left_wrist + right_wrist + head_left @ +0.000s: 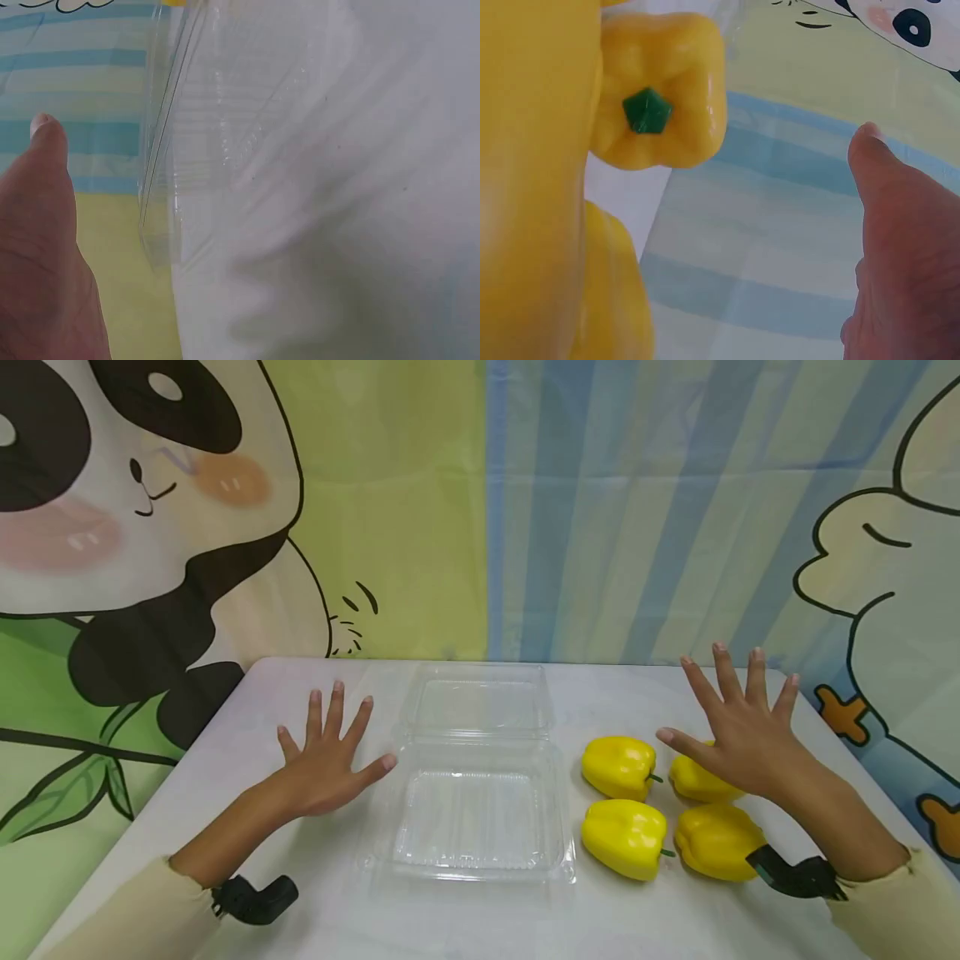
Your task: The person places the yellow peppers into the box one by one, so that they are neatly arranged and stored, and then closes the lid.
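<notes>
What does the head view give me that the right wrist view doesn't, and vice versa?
Only head: the left hand, the whole opened clear container, and the right hand with all its fingers spread.
Only right wrist: a yellow pepper seen face-on at its stem end, green stem towards the camera.
Both: part of the right hand, yellow peppers, white table, printed backdrop.

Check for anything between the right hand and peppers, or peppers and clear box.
Nothing visible stands between the right hand and the yellow peppers. The two left peppers lie between the right pair and the clear box; nothing visible blocks the left pair.
</notes>
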`<action>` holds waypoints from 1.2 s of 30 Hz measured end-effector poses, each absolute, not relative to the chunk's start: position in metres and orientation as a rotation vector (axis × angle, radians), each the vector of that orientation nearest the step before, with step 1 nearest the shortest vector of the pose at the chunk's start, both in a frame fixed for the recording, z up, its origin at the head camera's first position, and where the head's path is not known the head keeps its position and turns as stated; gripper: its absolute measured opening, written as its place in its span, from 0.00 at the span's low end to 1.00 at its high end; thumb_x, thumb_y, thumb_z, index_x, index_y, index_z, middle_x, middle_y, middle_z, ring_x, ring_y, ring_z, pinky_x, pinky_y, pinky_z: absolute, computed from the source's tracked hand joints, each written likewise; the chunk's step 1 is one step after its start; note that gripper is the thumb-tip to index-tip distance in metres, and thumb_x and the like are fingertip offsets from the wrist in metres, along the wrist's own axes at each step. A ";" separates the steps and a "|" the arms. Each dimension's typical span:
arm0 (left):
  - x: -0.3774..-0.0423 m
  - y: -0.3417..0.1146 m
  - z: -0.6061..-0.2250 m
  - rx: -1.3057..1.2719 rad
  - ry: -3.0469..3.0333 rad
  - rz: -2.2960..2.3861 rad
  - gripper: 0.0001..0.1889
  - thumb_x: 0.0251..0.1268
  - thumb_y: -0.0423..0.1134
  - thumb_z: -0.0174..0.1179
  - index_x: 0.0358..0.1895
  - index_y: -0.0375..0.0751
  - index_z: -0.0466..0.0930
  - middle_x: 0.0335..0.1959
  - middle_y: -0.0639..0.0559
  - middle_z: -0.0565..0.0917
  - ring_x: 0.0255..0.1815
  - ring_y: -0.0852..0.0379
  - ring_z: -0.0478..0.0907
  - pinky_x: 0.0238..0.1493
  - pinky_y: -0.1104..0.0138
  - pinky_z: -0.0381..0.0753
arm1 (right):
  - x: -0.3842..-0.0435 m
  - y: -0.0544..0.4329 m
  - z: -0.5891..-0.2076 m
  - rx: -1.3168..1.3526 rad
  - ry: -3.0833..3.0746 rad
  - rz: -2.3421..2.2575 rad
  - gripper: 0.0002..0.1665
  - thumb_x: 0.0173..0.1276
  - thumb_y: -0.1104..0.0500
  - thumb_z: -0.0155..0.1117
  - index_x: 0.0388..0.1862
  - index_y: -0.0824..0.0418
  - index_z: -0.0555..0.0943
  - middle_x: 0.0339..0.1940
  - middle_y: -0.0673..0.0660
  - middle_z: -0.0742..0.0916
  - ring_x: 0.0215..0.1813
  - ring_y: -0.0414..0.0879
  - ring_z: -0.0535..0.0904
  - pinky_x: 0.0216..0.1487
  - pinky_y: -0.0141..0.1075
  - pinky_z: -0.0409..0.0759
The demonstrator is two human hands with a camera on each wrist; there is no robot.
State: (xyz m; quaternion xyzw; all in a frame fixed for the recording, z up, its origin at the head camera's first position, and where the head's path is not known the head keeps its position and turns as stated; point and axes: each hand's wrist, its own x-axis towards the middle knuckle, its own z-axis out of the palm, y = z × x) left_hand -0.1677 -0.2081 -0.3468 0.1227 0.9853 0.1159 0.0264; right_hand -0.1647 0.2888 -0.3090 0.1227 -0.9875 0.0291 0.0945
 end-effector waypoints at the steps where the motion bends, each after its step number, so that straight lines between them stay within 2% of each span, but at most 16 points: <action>1: -0.165 -0.208 -0.348 0.393 3.046 0.364 0.52 0.64 0.74 0.41 0.79 0.40 0.39 0.75 0.37 0.20 0.70 0.39 0.08 0.52 0.22 0.21 | -0.163 0.288 -0.308 0.373 -2.931 0.100 0.59 0.66 0.28 0.51 0.80 0.51 0.33 0.76 0.60 0.27 0.70 0.65 0.13 0.55 0.67 0.09; 4: -0.157 -0.207 -0.352 0.429 3.057 0.369 0.51 0.64 0.73 0.42 0.79 0.40 0.40 0.76 0.37 0.22 0.71 0.40 0.10 0.53 0.22 0.22 | -0.157 0.286 -0.307 0.396 -2.934 0.171 0.58 0.66 0.31 0.55 0.80 0.51 0.36 0.77 0.62 0.30 0.71 0.65 0.16 0.58 0.68 0.14; 7: -0.149 -0.206 -0.355 0.447 3.068 0.374 0.51 0.64 0.73 0.43 0.79 0.41 0.41 0.76 0.38 0.23 0.71 0.42 0.09 0.54 0.23 0.23 | -0.151 0.282 -0.307 0.394 -2.931 0.242 0.55 0.67 0.35 0.58 0.81 0.51 0.40 0.78 0.61 0.34 0.74 0.65 0.21 0.59 0.75 0.34; 9: -0.144 -0.205 -0.357 0.458 3.070 0.386 0.50 0.64 0.72 0.45 0.79 0.42 0.41 0.77 0.38 0.24 0.72 0.43 0.10 0.55 0.23 0.23 | -0.146 0.280 -0.307 0.391 -2.915 0.295 0.53 0.68 0.37 0.59 0.81 0.51 0.44 0.79 0.61 0.37 0.75 0.66 0.26 0.54 0.78 0.48; 11: -0.140 -0.205 -0.358 0.469 3.069 0.398 0.50 0.65 0.71 0.46 0.79 0.43 0.41 0.77 0.38 0.25 0.72 0.43 0.10 0.56 0.24 0.23 | -0.141 0.278 -0.307 0.397 -2.894 0.331 0.51 0.69 0.39 0.60 0.81 0.51 0.47 0.80 0.60 0.40 0.76 0.66 0.32 0.49 0.78 0.55; 16: -0.132 -0.206 -0.362 0.499 3.071 0.413 0.48 0.66 0.69 0.47 0.79 0.44 0.41 0.77 0.40 0.25 0.73 0.44 0.12 0.59 0.27 0.20 | -0.131 0.272 -0.310 0.449 -2.862 0.417 0.49 0.68 0.43 0.63 0.80 0.51 0.50 0.80 0.60 0.49 0.76 0.69 0.46 0.49 0.76 0.63; 22: -0.127 -0.206 -0.367 0.556 3.067 0.481 0.47 0.67 0.66 0.49 0.79 0.44 0.39 0.78 0.41 0.26 0.74 0.44 0.15 0.62 0.31 0.20 | -0.121 0.267 -0.316 0.515 -2.860 0.497 0.46 0.68 0.48 0.64 0.79 0.49 0.54 0.79 0.59 0.56 0.67 0.71 0.64 0.49 0.71 0.69; 28: -0.122 -0.210 -0.377 0.624 3.019 0.648 0.46 0.68 0.60 0.52 0.79 0.45 0.38 0.78 0.43 0.26 0.76 0.44 0.19 0.65 0.32 0.31 | -0.115 0.267 -0.321 0.668 -2.795 0.652 0.41 0.68 0.53 0.66 0.77 0.47 0.61 0.76 0.57 0.64 0.69 0.65 0.65 0.53 0.69 0.70; 33: -0.117 -0.212 -0.384 0.695 2.977 0.797 0.45 0.70 0.56 0.53 0.79 0.46 0.37 0.78 0.45 0.27 0.77 0.40 0.25 0.65 0.31 0.40 | -0.112 0.269 -0.326 0.729 -2.776 0.759 0.31 0.68 0.55 0.65 0.70 0.54 0.71 0.67 0.58 0.75 0.65 0.63 0.70 0.53 0.66 0.72; 36: -0.113 -0.210 -0.386 0.720 2.930 0.916 0.44 0.71 0.56 0.52 0.79 0.47 0.36 0.79 0.47 0.28 0.77 0.36 0.30 0.63 0.29 0.47 | -0.110 0.270 -0.329 0.717 -2.819 0.782 0.28 0.68 0.52 0.66 0.66 0.56 0.75 0.64 0.57 0.79 0.63 0.60 0.73 0.52 0.62 0.76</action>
